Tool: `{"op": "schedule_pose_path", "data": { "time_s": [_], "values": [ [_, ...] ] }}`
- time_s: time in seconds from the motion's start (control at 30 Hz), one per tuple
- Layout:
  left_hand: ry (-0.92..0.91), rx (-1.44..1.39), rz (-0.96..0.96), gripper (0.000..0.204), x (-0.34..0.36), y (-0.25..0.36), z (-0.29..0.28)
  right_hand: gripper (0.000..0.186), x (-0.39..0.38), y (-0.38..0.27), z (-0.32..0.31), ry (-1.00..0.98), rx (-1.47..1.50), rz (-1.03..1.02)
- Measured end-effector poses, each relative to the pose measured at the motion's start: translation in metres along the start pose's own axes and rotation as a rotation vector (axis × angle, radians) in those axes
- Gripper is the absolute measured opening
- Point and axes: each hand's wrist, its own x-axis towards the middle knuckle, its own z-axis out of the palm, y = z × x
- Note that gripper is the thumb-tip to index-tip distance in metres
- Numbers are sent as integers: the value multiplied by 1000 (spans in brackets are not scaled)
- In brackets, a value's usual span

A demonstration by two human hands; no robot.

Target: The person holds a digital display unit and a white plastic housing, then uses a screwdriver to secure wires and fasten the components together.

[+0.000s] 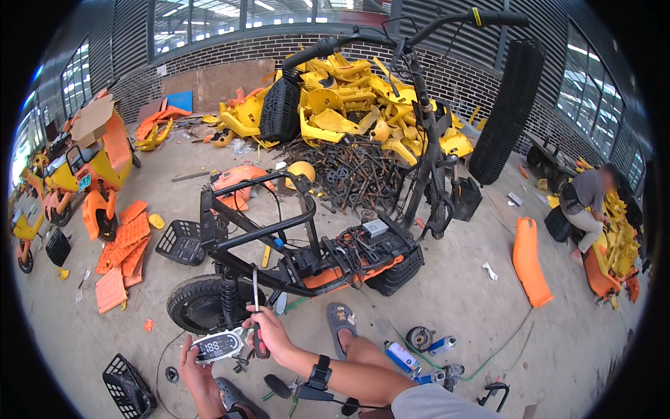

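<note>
Head view: my left fingers (187,356) hold a glossy display (213,348), right fingers (272,328) a slender screwdriver (256,297); concrete floor (447,286), brick wall (457,87).

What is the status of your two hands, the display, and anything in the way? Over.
Left hand holds display panel, digits visible. Right hand grips screwdriver, shaft pointing away. Possibly in the way: stripped scooter ahead.
</note>
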Motion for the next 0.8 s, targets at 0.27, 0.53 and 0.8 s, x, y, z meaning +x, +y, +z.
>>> {"op": "schedule_pose_path", "data": {
  "time_s": [0.27, 0.53, 0.8],
  "values": [
    [-48, 27, 56, 43, -2, 1, -4, 40, -4, -3, 11, -85, -126, -48],
    [-166, 109, 177, 51, -19, 2, 9, 46, -8, -5, -2, -162, -172, -154],
    [-124, 225, 375, 95, -29, 19, 15, 36, -17, -17, 15, -189, -207, -102]
  ]
}}
